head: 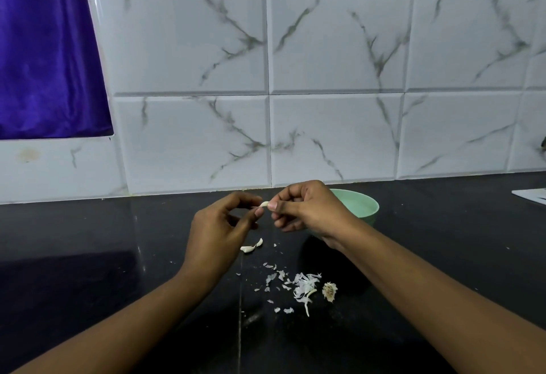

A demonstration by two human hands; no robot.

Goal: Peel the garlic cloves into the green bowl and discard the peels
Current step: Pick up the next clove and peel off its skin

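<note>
A small pale garlic clove point(264, 204) is held above the black counter between both hands. My right hand point(307, 206) pinches its right end with thumb and forefinger. My left hand point(220, 230) pinches its left tip, fingers curled. The green bowl point(362, 204) stands just behind my right hand, partly hidden by it; its inside is not visible. Two more cloves point(251, 247) lie on the counter below my left hand. A scatter of white peels point(295, 285) and a dry garlic root stub point(330, 291) lie nearer to me.
The black counter point(118, 240) runs up to a white marble-look tiled wall point(325, 93). A purple curtain point(44, 48) hangs at the upper left. A white flat object point(531, 196) lies at the counter's far right edge.
</note>
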